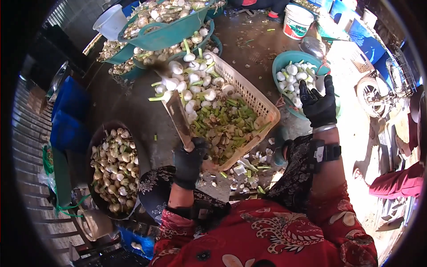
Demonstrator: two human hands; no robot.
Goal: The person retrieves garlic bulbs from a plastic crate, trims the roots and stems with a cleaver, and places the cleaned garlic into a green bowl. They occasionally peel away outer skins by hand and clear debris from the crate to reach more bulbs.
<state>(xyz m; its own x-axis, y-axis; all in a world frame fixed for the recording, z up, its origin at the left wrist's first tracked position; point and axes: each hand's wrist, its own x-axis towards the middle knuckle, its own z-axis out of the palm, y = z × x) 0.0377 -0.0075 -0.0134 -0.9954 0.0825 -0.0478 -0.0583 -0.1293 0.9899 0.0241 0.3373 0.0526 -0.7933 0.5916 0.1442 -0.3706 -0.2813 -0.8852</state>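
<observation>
My left hand (189, 163), in a black glove, is wrapped round the handle of a knife (179, 119). Its broad brownish blade points up and away over the left side of a tan plastic crate (261, 103). White garlic bulbs (207, 94) with green stems fill the crate's far part; cut stems and skins (227, 129) lie in the near part. My black-gloved right hand (318, 106) is over a teal basin (280, 66) of trimmed garlic bulbs, fingers apart. A white bulb (320, 84) shows between its thumb and fingers, seemingly not gripped.
A dark tub (101, 196) of untrimmed garlic stands at my left. Teal basins (171, 39) heaped with garlic are stacked at the far left, beside a white bucket (111, 23). Another white bucket (297, 21) stands far ahead. Scraps (249, 171) litter the floor before me.
</observation>
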